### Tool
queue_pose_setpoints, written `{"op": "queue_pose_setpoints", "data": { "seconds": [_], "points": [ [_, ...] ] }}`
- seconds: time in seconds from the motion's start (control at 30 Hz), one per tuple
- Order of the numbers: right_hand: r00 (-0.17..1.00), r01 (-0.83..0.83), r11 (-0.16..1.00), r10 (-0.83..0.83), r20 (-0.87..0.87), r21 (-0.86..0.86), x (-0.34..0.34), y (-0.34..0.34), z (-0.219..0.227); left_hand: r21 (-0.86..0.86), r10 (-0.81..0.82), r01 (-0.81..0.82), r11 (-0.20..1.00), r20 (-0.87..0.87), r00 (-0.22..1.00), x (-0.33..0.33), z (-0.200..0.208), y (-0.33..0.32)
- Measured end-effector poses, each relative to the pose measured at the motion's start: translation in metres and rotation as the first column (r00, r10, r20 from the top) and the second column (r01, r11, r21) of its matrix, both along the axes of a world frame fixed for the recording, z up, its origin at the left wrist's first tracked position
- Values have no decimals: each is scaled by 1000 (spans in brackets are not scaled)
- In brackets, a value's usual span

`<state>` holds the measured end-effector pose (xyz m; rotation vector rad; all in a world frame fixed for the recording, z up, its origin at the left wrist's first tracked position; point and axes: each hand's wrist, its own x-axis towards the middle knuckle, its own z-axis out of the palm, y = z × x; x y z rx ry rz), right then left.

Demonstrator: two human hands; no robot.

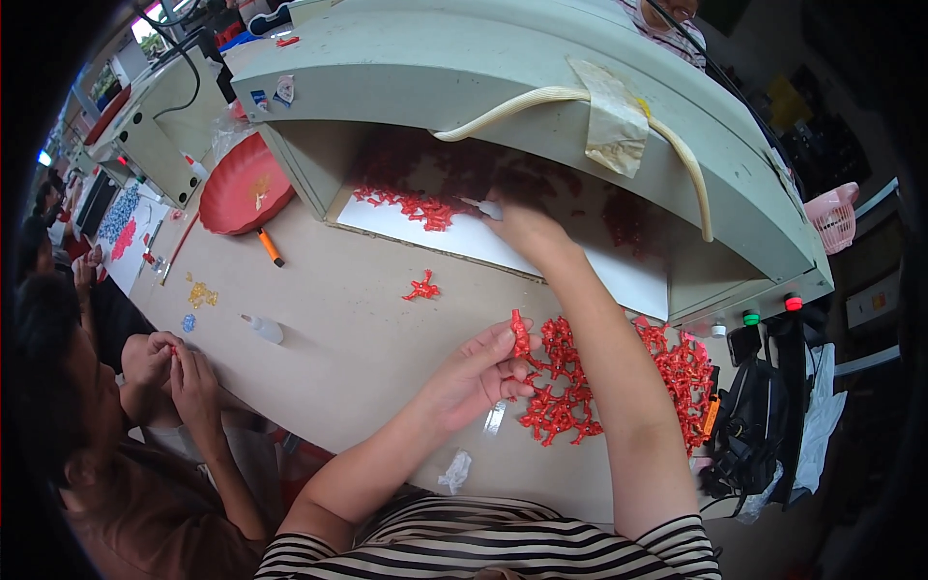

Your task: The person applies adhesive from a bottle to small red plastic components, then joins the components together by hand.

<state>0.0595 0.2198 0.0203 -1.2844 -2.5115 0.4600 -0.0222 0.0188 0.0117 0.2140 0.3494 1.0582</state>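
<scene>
My left hand (474, 379) pinches a small red plastic figure (520, 333) upright between thumb and fingers, above the table. Just right of it lies a heap of similar red figures (551, 411), partly hidden behind my right forearm. My right hand (527, 230) reaches into the opening of a pale green cabinet (406, 87). Its fingers close on a white thing with a pointed tip (491, 209), mostly hidden by the hand and shadow. Beside that hand, many red figures (425, 211) lie on a white sheet (474, 240) inside. A single red figure (422, 286) lies on the table.
A clear squeeze bottle (263, 330), small yellow pieces (201, 293) and an orange-handled tool (272, 248) lie to the left near a red bowl (246, 188). A co-worker's hands (179, 362) are close by. Crumpled tissue (455, 471) lies in front; a black bag (749, 416) is right.
</scene>
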Motion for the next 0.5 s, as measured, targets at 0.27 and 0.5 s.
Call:
{"op": "queue_pose_setpoints", "data": {
  "seconds": [0.27,0.5],
  "points": [
    [771,75,838,-392,-501,-540,61,-76,25,29,65,-64,998,-38,997,-1,-1,0],
    [495,48,791,-549,-673,-610,83,-164,41,87,170,-156,984,-193,966,6,2,-4]
  ]
}}
